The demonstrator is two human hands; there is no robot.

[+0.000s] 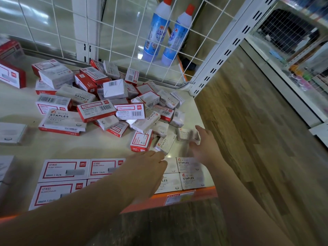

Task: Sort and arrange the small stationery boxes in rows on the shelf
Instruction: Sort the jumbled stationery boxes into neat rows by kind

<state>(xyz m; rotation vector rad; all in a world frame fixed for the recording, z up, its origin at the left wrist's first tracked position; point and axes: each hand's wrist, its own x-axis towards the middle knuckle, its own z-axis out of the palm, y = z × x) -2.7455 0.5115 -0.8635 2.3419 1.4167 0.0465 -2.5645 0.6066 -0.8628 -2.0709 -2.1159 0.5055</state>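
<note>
Right hand (204, 148): thumb and fingers are curled round a small white STAPLES box (185, 136) near the shelf's right edge, just behind the sorted rows; the hand is motion-blurred, so how firmly it grips is a judgement. Left hand (150, 164): fingertips reach toward a second white box (164, 143) lying tilted beside a red-framed box (141, 141); whether they touch or pinch it cannot be told.

Step in hand, as judged: picking white boxes from the near edge of the loose heap (99, 102) to extend the white rows. The next move calls for turning the held box label-up and setting it flush behind the four white boxes (188, 172) at the front right, in line with them.

Holders: the shelf (23, 148) bears everything. At its front edge, red-framed boxes (62, 168) lie flat in two rows, touching; the white group sits just to their right, partly hidden by the left arm. The heap of mixed red and white boxes, many tilted or stacked, fills the middle and rear. Behind a wire grid (124, 32) stand two blue bottles (166, 32) with red caps.
</note>
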